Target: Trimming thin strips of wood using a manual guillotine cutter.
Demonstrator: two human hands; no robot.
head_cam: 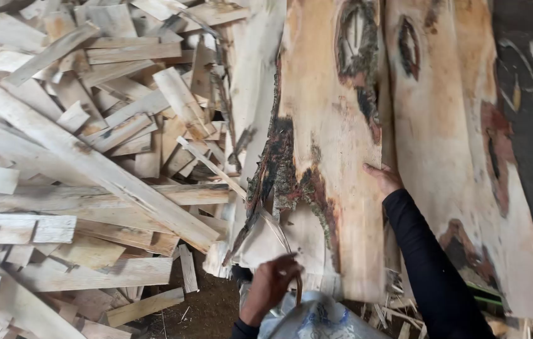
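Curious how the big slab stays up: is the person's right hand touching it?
Touching. The head view shows the right hand pressed against the right edge of the bark-edged wood slab, with no gap visible.

We've got a pale tan slab [332,144] with dark bark streaks — left of it, bleached grey-cream offcuts [91,157]; below it, a white-and-blue sack [317,317].
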